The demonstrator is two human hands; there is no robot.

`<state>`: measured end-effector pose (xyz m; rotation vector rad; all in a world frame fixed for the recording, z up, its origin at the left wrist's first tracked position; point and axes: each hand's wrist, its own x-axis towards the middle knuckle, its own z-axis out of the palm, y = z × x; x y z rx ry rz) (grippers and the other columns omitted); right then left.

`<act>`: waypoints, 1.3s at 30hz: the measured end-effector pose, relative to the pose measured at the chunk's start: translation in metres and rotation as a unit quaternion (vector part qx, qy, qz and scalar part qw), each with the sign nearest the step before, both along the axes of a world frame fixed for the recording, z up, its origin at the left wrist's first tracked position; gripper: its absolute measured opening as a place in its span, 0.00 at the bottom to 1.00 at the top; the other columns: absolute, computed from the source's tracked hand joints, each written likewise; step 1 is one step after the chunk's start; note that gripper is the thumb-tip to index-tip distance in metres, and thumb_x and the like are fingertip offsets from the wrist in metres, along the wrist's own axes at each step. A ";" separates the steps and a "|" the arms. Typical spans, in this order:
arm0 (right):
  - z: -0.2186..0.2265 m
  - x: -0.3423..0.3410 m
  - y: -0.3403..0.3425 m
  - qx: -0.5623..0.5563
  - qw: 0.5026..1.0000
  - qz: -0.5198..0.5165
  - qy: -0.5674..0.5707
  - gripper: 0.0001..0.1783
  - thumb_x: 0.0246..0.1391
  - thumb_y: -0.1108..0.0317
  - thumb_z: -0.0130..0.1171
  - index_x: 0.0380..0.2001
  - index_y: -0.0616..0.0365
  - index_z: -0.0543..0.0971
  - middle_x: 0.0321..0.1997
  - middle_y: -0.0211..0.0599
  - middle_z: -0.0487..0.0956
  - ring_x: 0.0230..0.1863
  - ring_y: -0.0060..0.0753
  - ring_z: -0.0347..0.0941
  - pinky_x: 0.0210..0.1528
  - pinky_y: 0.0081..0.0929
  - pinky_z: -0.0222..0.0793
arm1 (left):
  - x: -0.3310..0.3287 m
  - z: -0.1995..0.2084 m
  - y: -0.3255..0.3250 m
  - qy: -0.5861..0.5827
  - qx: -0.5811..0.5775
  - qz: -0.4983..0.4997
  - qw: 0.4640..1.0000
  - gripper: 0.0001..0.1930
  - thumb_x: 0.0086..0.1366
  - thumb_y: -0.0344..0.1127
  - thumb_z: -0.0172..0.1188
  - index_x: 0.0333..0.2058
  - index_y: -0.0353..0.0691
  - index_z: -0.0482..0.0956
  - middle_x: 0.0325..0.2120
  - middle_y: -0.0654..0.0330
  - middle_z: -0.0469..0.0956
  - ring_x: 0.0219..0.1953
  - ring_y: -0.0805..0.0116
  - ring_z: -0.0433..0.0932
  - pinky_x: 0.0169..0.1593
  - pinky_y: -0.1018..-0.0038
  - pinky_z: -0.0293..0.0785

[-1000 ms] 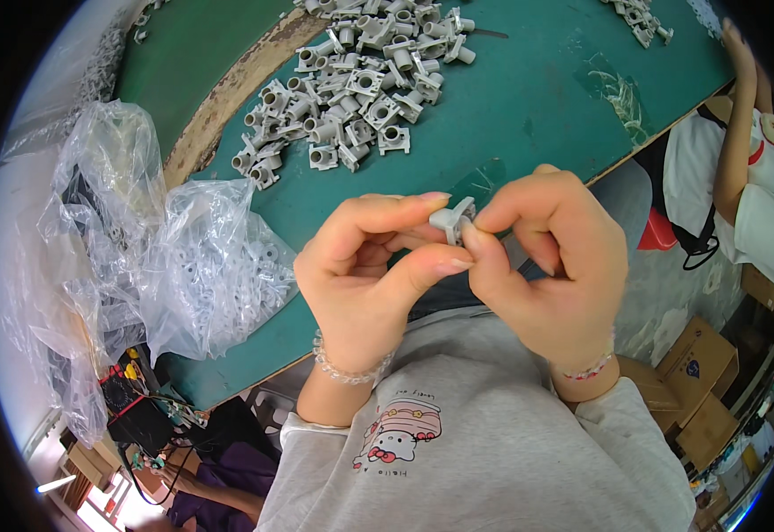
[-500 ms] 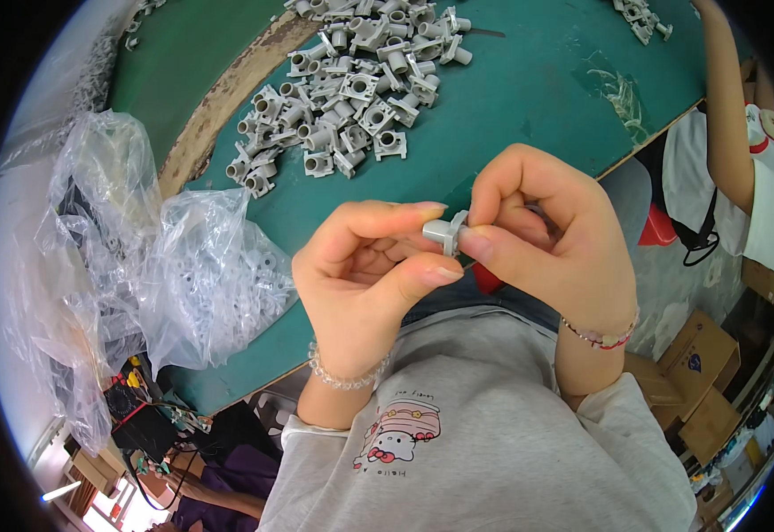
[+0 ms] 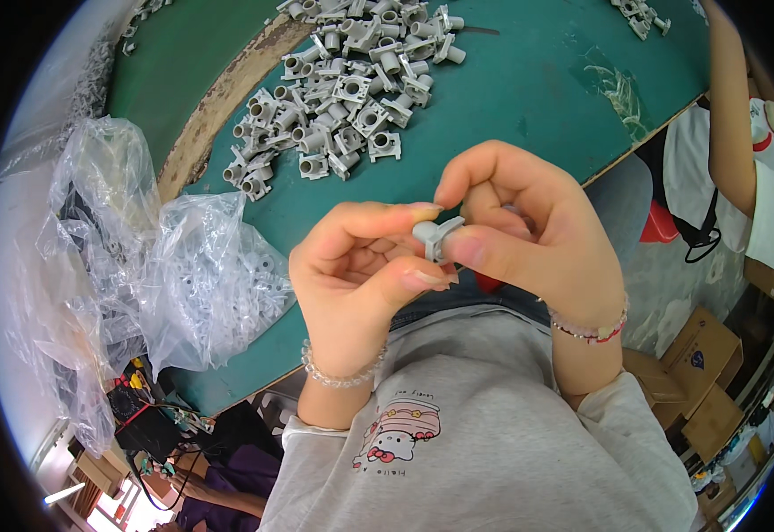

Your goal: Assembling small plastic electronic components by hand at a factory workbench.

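A small grey plastic fitting (image 3: 429, 238) with a short tube and a flat flange is held up between my two hands, in front of my shirt. My right hand (image 3: 538, 230) pinches it from the right, thumb pressed against the flange and the index finger curled above. From the left, my left hand (image 3: 342, 266) closes around the tube end, index finger above and thumb below; its exact contact is partly hidden. Beyond the hands, a heap of similar grey fittings (image 3: 351, 89) lies on the green tabletop (image 3: 529, 97).
A clear plastic bag (image 3: 209, 275) full of small pale pieces sits left, beside more crumpled plastic (image 3: 94, 222). Clear tape (image 3: 617, 93) sticks to the table at right. Another person's arm (image 3: 731, 124) shows at right, another's (image 3: 218, 496) lower left. Cardboard boxes (image 3: 697, 359) stand lower right.
Both hands have shifted slightly left with the fitting. The fitting has turned, its flange now tilted, and my right index finger has moved up and left.
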<state>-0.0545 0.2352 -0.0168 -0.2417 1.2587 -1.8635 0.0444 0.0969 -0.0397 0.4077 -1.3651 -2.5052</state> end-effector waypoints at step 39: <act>-0.006 0.012 0.002 0.081 0.972 -0.055 0.215 0.05 0.49 0.74 0.59 0.30 0.59 0.74 0.15 0.20 0.59 0.18 0.11 0.51 0.19 0.17 0.46 | -0.004 0.007 0.001 -0.025 -0.023 0.014 0.999 0.15 0.55 0.19 0.62 0.43 0.29 0.77 0.34 0.54 0.80 0.33 0.69 0.81 0.38 0.75 0.81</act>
